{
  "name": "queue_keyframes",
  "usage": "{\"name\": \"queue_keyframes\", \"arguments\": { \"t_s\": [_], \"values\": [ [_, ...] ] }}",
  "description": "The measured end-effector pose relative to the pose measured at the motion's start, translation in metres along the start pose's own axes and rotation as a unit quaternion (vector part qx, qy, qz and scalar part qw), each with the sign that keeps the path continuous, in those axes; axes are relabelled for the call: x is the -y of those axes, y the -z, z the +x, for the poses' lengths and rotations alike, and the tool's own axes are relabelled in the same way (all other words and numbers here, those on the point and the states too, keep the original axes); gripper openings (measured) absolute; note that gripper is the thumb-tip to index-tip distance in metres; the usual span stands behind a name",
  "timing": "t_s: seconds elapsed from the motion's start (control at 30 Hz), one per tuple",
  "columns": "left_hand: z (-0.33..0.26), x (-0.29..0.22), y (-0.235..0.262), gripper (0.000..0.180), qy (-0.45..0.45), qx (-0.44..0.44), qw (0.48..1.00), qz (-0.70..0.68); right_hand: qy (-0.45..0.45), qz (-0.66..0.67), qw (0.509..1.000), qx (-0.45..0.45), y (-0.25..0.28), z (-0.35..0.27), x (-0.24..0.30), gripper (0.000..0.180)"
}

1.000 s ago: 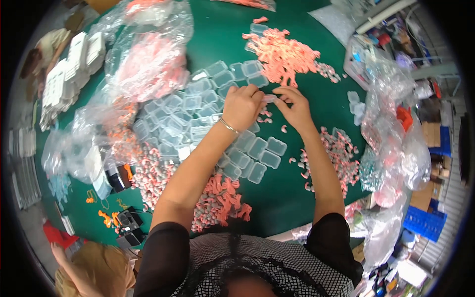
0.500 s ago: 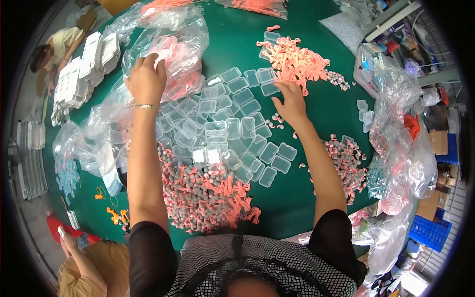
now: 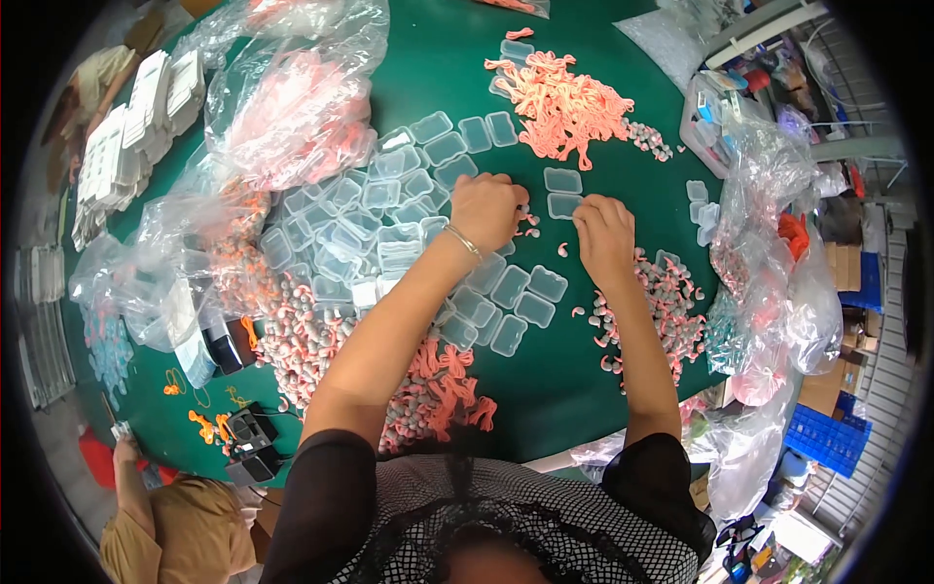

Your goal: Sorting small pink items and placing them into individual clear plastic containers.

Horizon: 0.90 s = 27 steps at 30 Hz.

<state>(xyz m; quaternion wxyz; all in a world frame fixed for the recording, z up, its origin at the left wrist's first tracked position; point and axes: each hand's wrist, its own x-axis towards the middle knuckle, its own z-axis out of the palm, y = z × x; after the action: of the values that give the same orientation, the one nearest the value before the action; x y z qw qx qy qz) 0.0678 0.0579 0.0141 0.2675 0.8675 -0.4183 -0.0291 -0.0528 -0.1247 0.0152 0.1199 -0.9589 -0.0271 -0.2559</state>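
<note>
A clear plastic box [image 3: 563,193] lies open on the green table, its two halves one above the other. My right hand [image 3: 607,238] pinches the box's lower right edge between thumb and fingers. Left of it, my left hand [image 3: 486,209] has its fingers curled down at a few small grey-and-pink pieces [image 3: 531,226]; whatever is between its fingertips is hidden. Many similar open boxes [image 3: 365,219] are heaped beside and under the left forearm. Beyond my hands lies a pile of coral-coloured cord bundles [image 3: 564,102].
Grey-and-pink pieces form heaps at right [image 3: 666,316] and near left [image 3: 302,336]. A plastic bag [image 3: 302,107] of pink items stands far left, by stacked white trays [image 3: 131,136]. Bags [image 3: 769,321] line the right edge. Another person [image 3: 175,530] sits at lower left.
My left hand has come down from the pink bag to the small pieces. My right hand has drawn an open box nearer, away from the cord pile.
</note>
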Motion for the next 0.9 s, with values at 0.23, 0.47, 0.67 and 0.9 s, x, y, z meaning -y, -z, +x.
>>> {"name": "queue_keyframes", "arguments": {
  "t_s": [0.23, 0.47, 0.67, 0.9],
  "values": [
    [0.011, -0.012, -0.014, 0.011, 0.013, 0.006, 1.0, -0.011, -0.068, 0.024, 0.997, 0.014, 0.004, -0.017, -0.009, 0.016],
    [0.009, 0.001, -0.022, 0.008, 0.032, -0.145, 0.989, -0.016, -0.289, 0.123, 0.944, -0.1, -0.015, 0.006, -0.096, 0.014],
    [0.01, -0.002, -0.023, 0.008, 0.039, -0.071, 0.994, 0.073, -0.304, -0.029, 0.948, -0.093, -0.041, 0.031, -0.17, 0.018],
    [0.011, 0.001, -0.023, 0.007, 0.054, -0.069, 0.992, 0.09, -0.336, -0.139, 0.931, -0.016, -0.042, 0.047, -0.176, 0.016]
  ]
}}
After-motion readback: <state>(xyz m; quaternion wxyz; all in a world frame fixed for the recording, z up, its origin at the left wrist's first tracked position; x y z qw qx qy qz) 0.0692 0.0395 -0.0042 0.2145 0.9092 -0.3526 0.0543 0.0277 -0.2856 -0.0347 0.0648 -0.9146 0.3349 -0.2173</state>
